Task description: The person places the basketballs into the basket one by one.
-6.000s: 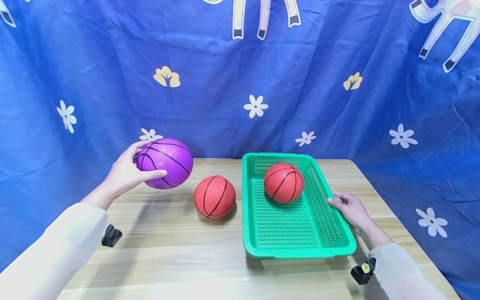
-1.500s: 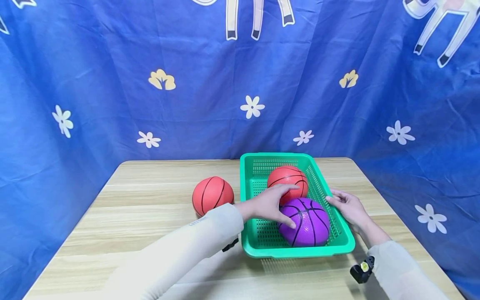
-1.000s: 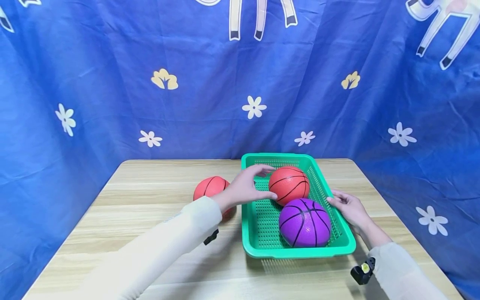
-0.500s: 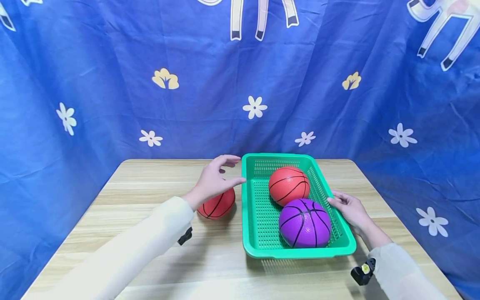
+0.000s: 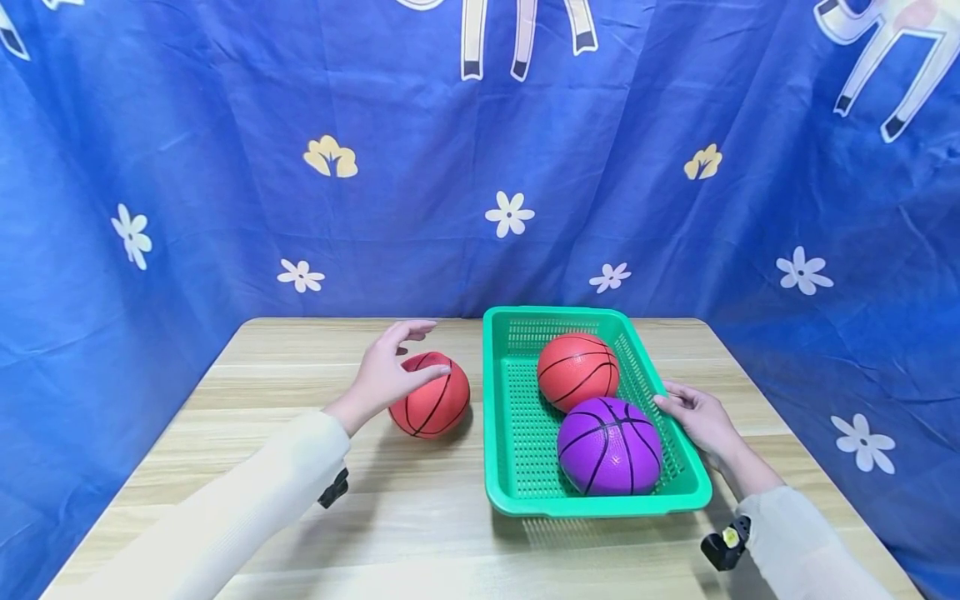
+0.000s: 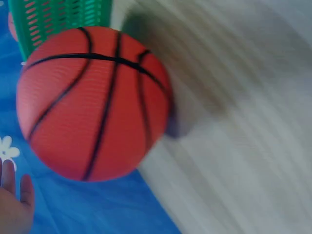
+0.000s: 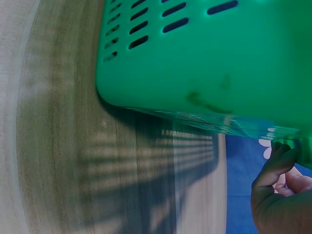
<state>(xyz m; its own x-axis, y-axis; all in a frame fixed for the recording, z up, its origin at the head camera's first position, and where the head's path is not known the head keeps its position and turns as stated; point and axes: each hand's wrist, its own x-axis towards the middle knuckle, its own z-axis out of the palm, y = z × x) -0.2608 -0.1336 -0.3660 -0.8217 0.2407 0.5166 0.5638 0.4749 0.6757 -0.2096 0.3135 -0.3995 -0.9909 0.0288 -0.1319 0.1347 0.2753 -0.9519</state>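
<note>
My left hand is beside and above the loose red basketball, its thumb and fingers spread apart with nothing between them. In the left wrist view the red ball fills much of the left half, and some fingertips show at the lower left edge. My right hand grips the right rim of the green plastic basket. Close up in the right wrist view, its fingers curl at the edge of the basket. Inside the basket are a second red basketball and a purple basketball.
The light wood table carries both the basket and the loose ball. Behind it and along its sides hangs a blue curtain printed with flowers and animal legs. The basket's left rim stands just right of the loose ball.
My left hand has carried the purple ball from the left into the basket, let go of it, and moved back left to the loose red ball. My right hand has stayed on the basket rim.
</note>
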